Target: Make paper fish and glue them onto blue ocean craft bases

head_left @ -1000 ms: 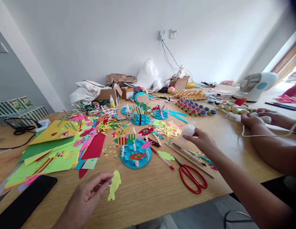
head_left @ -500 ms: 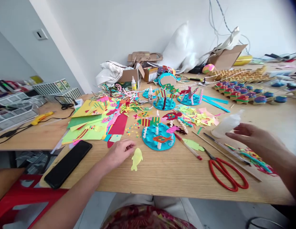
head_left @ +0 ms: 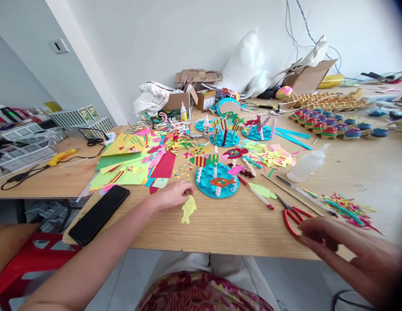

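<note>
Beside the head of a yellow-green paper fish (head_left: 188,210) on the table, my left hand (head_left: 175,192) has its fingers curled together; whatever they may hold is hidden. Over the red handles of the scissors (head_left: 289,221), my right hand (head_left: 337,246) holds nothing, thumb and fingers apart. It covers part of one handle loop, and I cannot tell whether it touches. Past the left hand stands a round blue base (head_left: 209,190) with several paper fish on white twisted posts. A pale green paper fish (head_left: 262,190) lies near the scissor tips, with a red-capped pen (head_left: 256,194) beside it.
A black phone (head_left: 100,214) lies at the left, below stacked coloured paper (head_left: 123,170). A translucent bottle (head_left: 307,164), a wooden stick (head_left: 290,193) and thin paper strips (head_left: 348,211) lie at the right. Glue bottles (head_left: 205,126) and boxes stand farther back.
My right hand has moved from beside the translucent bottle down toward me, over the scissor handles. My left hand has shifted slightly to the right, near the yellow-green fish. The view has tilted a little.
</note>
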The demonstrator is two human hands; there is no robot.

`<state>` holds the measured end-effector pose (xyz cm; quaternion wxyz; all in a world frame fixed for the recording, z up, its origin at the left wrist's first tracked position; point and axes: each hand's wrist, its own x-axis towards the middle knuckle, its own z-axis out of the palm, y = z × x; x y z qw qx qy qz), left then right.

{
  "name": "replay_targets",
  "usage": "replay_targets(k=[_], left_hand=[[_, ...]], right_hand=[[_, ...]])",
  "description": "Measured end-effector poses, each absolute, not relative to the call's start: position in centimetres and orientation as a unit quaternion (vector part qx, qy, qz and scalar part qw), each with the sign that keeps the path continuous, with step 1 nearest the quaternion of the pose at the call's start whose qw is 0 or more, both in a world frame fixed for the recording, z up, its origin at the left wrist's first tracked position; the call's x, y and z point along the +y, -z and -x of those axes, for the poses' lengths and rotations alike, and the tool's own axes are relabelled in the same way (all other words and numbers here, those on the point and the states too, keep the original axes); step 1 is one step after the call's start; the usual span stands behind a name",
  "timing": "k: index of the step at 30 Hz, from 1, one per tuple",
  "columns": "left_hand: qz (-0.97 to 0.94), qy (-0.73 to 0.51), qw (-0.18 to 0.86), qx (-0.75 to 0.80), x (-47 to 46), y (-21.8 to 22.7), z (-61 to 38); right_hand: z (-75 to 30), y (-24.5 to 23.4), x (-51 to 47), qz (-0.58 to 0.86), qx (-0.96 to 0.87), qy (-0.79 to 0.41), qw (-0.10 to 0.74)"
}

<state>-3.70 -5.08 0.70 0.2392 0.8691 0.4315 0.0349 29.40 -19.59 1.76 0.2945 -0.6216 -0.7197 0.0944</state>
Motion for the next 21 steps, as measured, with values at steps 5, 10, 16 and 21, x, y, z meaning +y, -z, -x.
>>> replay_targets(k=[5,10,16,21], left_hand=[[-0.876,-0.025,0.242,0.417,-4.6,-0.5,3.7],[-0.881,-0.036,0.232,0.411,-4.7,-0.4,3.7],[-0.889,-0.027,0.223,0.4,-4.9,-0.8,3.8],[-0.89,-0.018,0.225,0.395,-4.7,-0.9,3.9]], right_hand=[[-25.9,-2.8,-19.4,0.545,-0.797,-0.137,0.219],[-23.8,-2.7,-18.9,0.524,-0.818,-0.179,0.157],[-22.4,-2.5,-18.9,0.504,-0.826,-0.219,0.125],[-21.8,-2.4,-18.7,0.501,-0.824,-0.237,0.121]])
